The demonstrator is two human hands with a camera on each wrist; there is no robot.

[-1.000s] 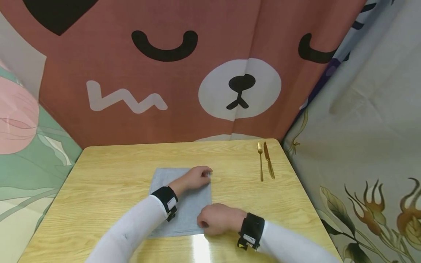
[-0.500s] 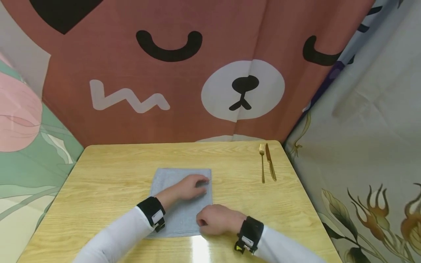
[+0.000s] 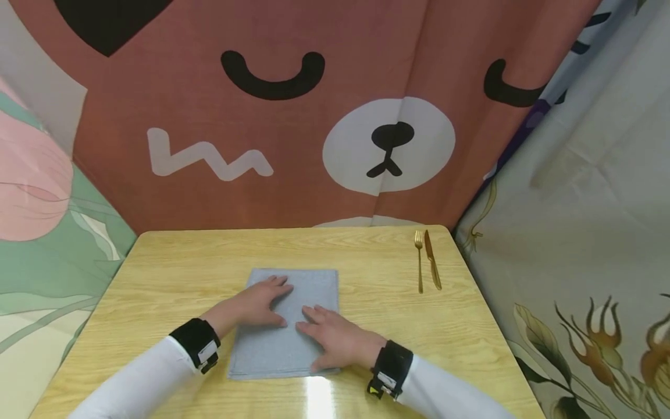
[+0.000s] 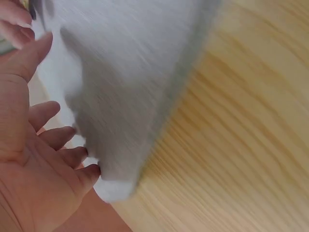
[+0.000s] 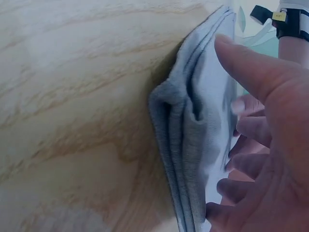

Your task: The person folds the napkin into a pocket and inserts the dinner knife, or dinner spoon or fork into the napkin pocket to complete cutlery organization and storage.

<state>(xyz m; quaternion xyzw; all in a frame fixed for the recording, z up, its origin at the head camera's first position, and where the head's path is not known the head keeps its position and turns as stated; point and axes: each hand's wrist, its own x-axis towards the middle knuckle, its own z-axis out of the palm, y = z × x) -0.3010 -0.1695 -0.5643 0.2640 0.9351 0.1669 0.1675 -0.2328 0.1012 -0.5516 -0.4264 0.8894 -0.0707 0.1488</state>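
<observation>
A blue-grey folded cloth point(image 3: 280, 352) lies flat on the table, several layers thick along its right edge in the right wrist view. My left hand point(image 3: 256, 301) is over its left side, fingers spread and thumb apart. Over the right side is my right hand point(image 3: 342, 337), its fingers also spread and pointing left. In the left wrist view the left fingertips point(image 4: 91, 169) come close over the cloth and cast a shadow on it. From the right wrist, the right thumb point(image 5: 241, 60) stands out above the layered edge. Neither hand grips anything.
A gold fork point(image 3: 419, 262) and a gold knife point(image 3: 432, 260) lie side by side at the back right of the wooden table point(image 3: 183, 262). A curtain with a bear print point(image 3: 293, 145) hangs behind the back edge, and patterned curtains flank both sides.
My left hand has moved from the cloth's upper right edge to its left side. My right hand has uncurled at the lower right edge and spread over the cloth.
</observation>
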